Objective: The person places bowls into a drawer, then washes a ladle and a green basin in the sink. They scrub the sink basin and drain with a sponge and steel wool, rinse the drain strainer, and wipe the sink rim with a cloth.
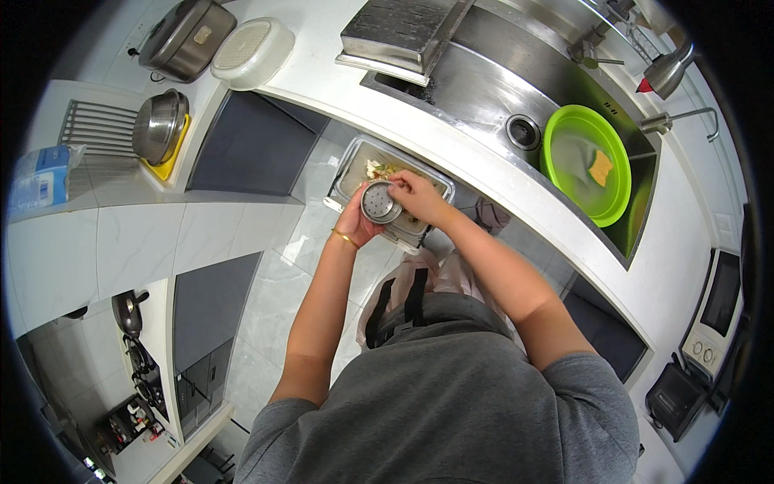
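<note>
My left hand (355,222), with a gold bracelet at the wrist, cups a round metal sink strainer basket (379,201) with a perforated bottom. My right hand (417,195) meets the strainer's right rim with thumb and fingers. Both hands are over an open plastic bin (349,151) lined with a bag, which stands on the floor against the counter front. Food scraps (380,169) lie inside the bin. The hands and the strainer hide part of its inside.
A steel sink (484,75) holds a green basin (623,181) with cloudy water and a sponge (601,168). Its drain (523,132) lies beside the basin. A metal box-like tray (399,36) stands over the sink's left end. A white plastic tub (254,54) rests near a rice cooker (187,39).
</note>
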Demonstrator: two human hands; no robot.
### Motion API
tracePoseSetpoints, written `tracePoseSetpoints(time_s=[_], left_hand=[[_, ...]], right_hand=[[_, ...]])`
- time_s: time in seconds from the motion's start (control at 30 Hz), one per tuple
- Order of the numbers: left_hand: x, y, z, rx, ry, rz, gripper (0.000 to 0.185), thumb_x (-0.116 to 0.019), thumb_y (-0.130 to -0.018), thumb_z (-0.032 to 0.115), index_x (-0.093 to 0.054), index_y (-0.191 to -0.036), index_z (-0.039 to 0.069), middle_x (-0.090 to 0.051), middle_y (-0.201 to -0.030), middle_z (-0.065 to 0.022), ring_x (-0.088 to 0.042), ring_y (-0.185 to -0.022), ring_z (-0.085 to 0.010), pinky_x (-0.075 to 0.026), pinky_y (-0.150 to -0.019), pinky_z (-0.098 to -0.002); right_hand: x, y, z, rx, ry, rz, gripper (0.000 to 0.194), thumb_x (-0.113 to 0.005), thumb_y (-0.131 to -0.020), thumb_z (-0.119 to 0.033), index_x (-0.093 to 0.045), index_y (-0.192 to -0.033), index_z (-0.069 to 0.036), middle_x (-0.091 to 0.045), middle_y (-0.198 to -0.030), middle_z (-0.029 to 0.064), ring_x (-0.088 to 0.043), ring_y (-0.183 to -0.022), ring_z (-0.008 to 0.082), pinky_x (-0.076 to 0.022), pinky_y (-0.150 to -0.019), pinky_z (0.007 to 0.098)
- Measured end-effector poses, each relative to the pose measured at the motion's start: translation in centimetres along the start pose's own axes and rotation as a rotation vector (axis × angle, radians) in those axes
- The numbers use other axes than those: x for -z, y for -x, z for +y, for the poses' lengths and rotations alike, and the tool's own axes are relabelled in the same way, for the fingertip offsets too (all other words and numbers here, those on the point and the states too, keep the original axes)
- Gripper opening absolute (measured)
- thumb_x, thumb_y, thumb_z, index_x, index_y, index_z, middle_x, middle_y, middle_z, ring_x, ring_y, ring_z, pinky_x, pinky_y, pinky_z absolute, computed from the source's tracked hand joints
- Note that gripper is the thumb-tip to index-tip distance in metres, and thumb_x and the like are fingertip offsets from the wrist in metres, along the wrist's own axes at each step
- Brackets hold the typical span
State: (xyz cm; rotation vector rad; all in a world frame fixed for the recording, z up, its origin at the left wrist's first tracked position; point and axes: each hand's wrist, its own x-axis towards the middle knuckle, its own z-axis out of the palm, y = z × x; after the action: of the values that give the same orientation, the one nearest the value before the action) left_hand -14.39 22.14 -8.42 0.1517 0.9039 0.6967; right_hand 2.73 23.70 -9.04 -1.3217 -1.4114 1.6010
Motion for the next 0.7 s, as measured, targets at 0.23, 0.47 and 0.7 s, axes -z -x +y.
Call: tracePoseSetpoints(time_s=[0.23, 0.47, 0.7], left_hand=[[1.4, -1.5, -0.6, -0.001, -0.104, 0.02, 0.043, -0.042, -0.09, 0.05, -0.058, -0.106, 0.014, -0.065, -0.093, -0.0015, -0.063, -0.078, -0.0144, -0.05, -0.065, -0.0278], [1.3, -2.3, -1.4, -0.048, -0.186, 0.13, 0.042, -0.044, -0.089, 0.052, -0.06, -0.099, 0.014, -0.065, -0.082, 0.0003, -0.062, -0.068, -0.0123, -0.048, -0.056, -0.0259], [0.8, -2.0, -1.6, -0.058, -0.159, 0.156, 0.039, -0.045, -0.089, 0.051, -0.059, -0.099, 0.017, -0.065, -0.083, -0.0004, -0.061, -0.068, -0.014, -0.049, -0.059, -0.0287]], right_hand=[[-1.2, 1.6, -1.3, 0.648, 0.742, 0.373, 0.011, -0.063, -0.069, -0.011, -0.057, -0.075, -0.004, -0.053, -0.075, 0.0106, -0.054, -0.08, 0.029, -0.0455, -0.07, 0.0374], [-2.1, 1.0, -0.2, 0.61, 0.958, 0.389, 0.004, -0.057, -0.068, -0.01, -0.057, -0.068, -0.006, -0.056, -0.072, 0.0067, -0.056, -0.074, 0.0233, -0.0473, -0.062, 0.0334], [-2.4, 0.8, -0.4, 0.623, 0.992, 0.335, 0.004, -0.057, -0.068, -0.012, -0.057, -0.07, -0.008, -0.057, -0.073, 0.0062, -0.058, -0.073, 0.0223, -0.048, -0.063, 0.0337]])
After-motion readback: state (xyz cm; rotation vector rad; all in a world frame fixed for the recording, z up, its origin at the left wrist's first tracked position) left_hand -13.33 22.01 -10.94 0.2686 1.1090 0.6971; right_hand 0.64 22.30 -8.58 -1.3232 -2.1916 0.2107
